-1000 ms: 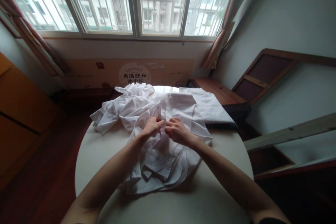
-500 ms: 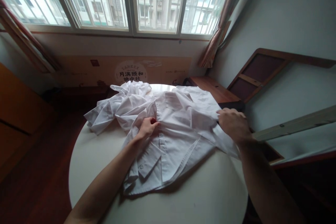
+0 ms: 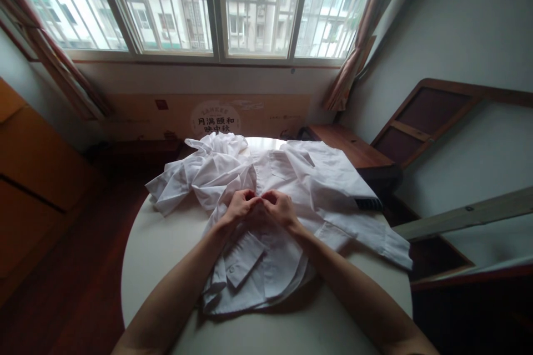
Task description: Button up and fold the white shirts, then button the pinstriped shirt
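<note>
A white button-up shirt (image 3: pixel 287 177) lies spread and rumpled over a round white table (image 3: pixel 162 266). My left hand (image 3: pixel 242 204) pinches the shirt's front edge near the middle. Close against it, fingertips nearly meeting, my right hand (image 3: pixel 278 206) is closed on the same edge. Whatever lies right between the fingertips is hidden. One sleeve stretches out to the right, its cuff at the table's edge. A buttoned cuff rests by my left forearm, and more cloth is bunched at the left.
Beyond the table stand a wooden bench (image 3: pixel 345 144) and a printed cardboard panel (image 3: pixel 166 116) below the barred window (image 3: pixel 175 16). A wooden frame (image 3: pixel 425 111) leans by the right wall. An orange cabinet (image 3: pixel 37 177) is at the left.
My right hand has let go of the sleeve at the right and come in beside my left hand. The sleeve now lies flat. My left hand keeps its pinch.
</note>
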Demonstrator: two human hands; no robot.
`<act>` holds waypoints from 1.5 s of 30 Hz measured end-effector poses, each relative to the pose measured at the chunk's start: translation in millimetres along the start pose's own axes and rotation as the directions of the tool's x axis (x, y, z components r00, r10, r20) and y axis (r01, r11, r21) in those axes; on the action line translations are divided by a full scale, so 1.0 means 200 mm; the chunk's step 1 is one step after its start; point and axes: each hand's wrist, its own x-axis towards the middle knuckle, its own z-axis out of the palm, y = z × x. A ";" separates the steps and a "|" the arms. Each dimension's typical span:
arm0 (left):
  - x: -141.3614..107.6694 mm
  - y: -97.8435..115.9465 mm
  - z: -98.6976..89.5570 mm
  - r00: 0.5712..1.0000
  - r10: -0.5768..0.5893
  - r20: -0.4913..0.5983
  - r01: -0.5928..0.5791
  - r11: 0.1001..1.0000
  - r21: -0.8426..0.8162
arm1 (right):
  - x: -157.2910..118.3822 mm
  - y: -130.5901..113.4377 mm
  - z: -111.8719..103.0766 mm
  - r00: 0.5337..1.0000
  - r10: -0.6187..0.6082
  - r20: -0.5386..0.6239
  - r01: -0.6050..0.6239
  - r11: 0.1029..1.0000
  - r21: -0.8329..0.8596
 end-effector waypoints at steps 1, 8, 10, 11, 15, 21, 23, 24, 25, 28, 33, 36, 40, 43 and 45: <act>0.00 0.00 0.00 1.000 -0.007 -0.003 0.007 1.000 -0.017 | 0.00 0.00 0.00 1.000 -0.008 -0.007 0.008 1.000 0.011; 0.01 0.00 0.02 1.000 0.015 -0.007 -0.016 0.997 -0.073 | -0.01 0.01 0.00 0.999 -0.031 0.024 0.029 0.997 0.073; 0.01 0.00 0.01 1.000 0.017 0.004 -0.017 0.999 -0.052 | -0.01 0.02 0.00 1.000 -0.029 0.012 0.028 0.998 0.061; 0.01 0.00 0.01 1.000 0.016 0.010 -0.016 0.999 -0.044 | -0.01 0.02 0.00 0.999 -0.031 0.010 0.030 0.998 0.058; 0.01 -0.01 0.01 0.999 0.034 0.016 -0.034 0.999 -0.023 | 0.02 0.06 -0.01 0.996 -0.032 0.087 0.024 0.995 0.101; -0.01 0.01 0.03 0.992 0.127 -0.026 -0.123 0.986 0.114 | 0.02 0.07 0.00 0.993 -0.028 0.119 0.029 1.000 -0.011; -0.02 0.03 0.05 0.985 0.144 -0.091 -0.122 0.969 0.215 | 0.00 0.04 0.01 0.998 -0.017 0.061 0.021 0.997 -0.070; -0.04 0.04 0.06 0.980 0.152 -0.130 -0.115 0.960 0.255 | -0.01 0.03 0.02 1.000 -0.009 0.029 0.011 0.997 -0.079; -0.05 0.04 0.07 0.973 0.158 -0.167 -0.107 0.954 0.281 | -0.02 0.03 0.02 1.000 0.001 0.000 -0.001 0.997 -0.073; -0.07 0.05 0.09 0.964 0.152 -0.219 -0.097 0.965 0.242 | -0.02 0.03 0.04 0.999 0.036 -0.039 -0.036 0.999 0.017; -0.06 0.05 0.08 0.985 0.169 -0.019 -0.168 0.985 0.045 | 0.01 0.09 0.06 0.986 0.163 0.036 -0.165 0.919 0.359; -0.05 0.04 0.06 0.969 0.234 -0.075 -0.228 0.970 0.085 | 0.02 0.09 0.06 0.962 0.220 0.161 -0.273 0.785 0.557; -0.06 0.04 0.06 0.942 0.324 -0.088 -0.303 0.933 0.196 | 0.01 0.06 0.06 0.937 0.232 0.260 -0.348 0.676 0.650; -0.08 0.05 0.07 0.937 0.336 -0.089 -0.303 0.915 0.266 | 0.00 0.05 0.06 0.945 0.213 0.248 -0.325 0.689 0.647; -0.08 0.05 0.07 0.945 0.312 -0.099 -0.277 0.925 0.261 | 0.00 0.05 0.06 0.956 0.202 0.212 -0.291 0.731 0.617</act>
